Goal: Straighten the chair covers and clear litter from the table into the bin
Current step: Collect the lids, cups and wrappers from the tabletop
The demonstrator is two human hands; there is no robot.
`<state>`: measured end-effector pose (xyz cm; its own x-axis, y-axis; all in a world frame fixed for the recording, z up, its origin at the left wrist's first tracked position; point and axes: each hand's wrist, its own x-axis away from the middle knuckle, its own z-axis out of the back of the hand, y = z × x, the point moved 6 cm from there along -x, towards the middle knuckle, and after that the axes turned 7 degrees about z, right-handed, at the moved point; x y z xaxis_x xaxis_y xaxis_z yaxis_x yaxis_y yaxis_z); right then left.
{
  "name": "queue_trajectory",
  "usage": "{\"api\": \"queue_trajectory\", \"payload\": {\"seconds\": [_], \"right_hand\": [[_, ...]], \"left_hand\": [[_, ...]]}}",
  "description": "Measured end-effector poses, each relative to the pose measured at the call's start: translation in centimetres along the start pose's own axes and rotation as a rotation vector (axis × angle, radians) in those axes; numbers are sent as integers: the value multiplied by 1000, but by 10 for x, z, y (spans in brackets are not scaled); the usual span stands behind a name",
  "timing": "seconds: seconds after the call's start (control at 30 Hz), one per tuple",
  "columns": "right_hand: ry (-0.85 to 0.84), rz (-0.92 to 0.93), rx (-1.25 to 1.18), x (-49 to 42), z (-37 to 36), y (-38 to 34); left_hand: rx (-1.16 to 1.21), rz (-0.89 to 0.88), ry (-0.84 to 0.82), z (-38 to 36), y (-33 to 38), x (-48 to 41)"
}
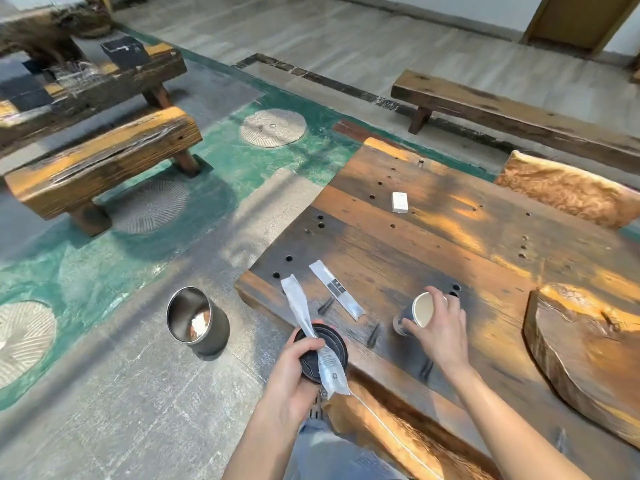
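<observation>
Left hand (pixel 289 372), lid (pixel 323 351), table (pixel 398 386) edge.

The floor (pixel 131 403) is grey stone slabs cut through by a worn green painted band (pixel 242 161), with 3 round ribbed millstones (pixel 273 128) set flush into it. A heavy, rough-hewn plank tabletop (pixel 433 244), dotted with small drilled holes, catches warm patches of sunlight. Off its left edge stands a thick timber bench (pixel 104 161), and behind that a darker beam table (pixel 114 81). A long, low bench (pixel 519 110) runs past the far edge on pale stone paving. A white wall (pixel 450 5) and a yellow-brown wooden door frame (pixel 581 19) close the room.
</observation>
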<state>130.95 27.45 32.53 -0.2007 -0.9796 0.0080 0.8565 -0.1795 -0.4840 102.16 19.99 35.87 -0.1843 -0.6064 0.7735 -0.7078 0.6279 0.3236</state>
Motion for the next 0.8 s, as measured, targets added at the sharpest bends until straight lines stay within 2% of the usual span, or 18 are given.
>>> {"api": "queue_trajectory", "payload": {"seconds": [0.17, 0.3, 0.7, 0.77, 0.8], "right_hand": [[-24, -124, 36, -56, -28, -6], [-47, -192, 35, -72, -38, -6], [-183, -355, 157, -63, -43, -9], [-128, -380, 154, -59, -31, -18], [-30, -351, 163, -57, -18, -29]], "left_hand": [[-86, 14, 45, -11, 68, -40], [-116, 18, 2, -32, 105, -63], [-251, 177, -71, -52, 134, -115], [-250, 191, -95, -55, 140, -115], [-251, 197, -101, -56, 143, -116]]}}
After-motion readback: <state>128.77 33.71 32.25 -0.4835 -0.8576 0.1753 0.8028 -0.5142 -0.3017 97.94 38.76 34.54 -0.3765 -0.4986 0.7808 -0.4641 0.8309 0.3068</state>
